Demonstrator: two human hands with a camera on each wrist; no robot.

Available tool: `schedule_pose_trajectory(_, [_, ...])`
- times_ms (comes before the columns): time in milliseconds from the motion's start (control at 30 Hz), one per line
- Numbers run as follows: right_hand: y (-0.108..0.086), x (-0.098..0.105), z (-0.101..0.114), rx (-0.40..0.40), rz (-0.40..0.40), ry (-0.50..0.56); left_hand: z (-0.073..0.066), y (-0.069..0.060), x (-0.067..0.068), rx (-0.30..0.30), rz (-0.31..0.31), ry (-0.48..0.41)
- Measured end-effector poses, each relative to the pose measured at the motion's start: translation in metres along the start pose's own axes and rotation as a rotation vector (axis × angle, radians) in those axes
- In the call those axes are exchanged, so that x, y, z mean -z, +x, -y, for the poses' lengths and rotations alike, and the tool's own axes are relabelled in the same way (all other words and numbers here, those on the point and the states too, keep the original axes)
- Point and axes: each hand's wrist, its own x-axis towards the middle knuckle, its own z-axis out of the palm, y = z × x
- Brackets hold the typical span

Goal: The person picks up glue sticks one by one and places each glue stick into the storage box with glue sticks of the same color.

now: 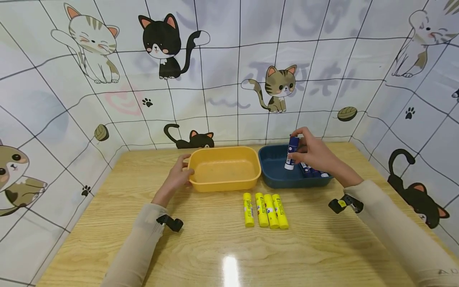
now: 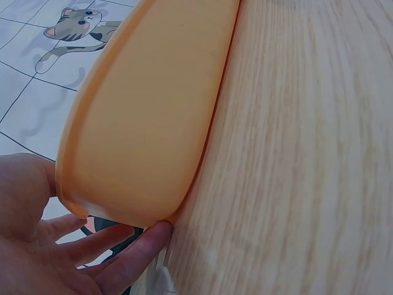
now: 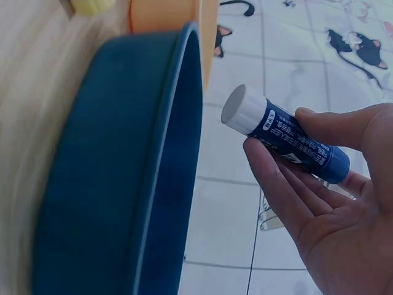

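My right hand pinches a dark blue glue stick between thumb and fingers, above the blue bin. Its white end points down in the head view; the right wrist view shows the printed label on the glue stick. Inside the bin's right side lie several more blue glue sticks, partly hidden by that hand. At the left end of the yellow bin, my left hand holds the rim, thumb on one side and fingers against the outer wall. No contents show in the yellow bin.
Several yellow glue sticks lie on the wooden table in front of the bins, one slightly apart from the others. The two bins stand side by side near the back edge. A cat-print sheet hangs behind and along both sides.
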Motion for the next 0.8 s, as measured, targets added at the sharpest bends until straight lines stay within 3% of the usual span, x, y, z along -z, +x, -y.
schedule_pose_trajectory(467, [0.043, 0.013, -0.032, -0.116, 0.147, -0.067, 0.001, -0.001, 0.000, -0.001, 0.007, 0.001])
schedule_pose_trajectory(800, [0.064, 0.013, -0.053, -0.176, 0.222, 0.004, 0.000, -0.001, 0.001, -0.015, 0.007, -0.012])
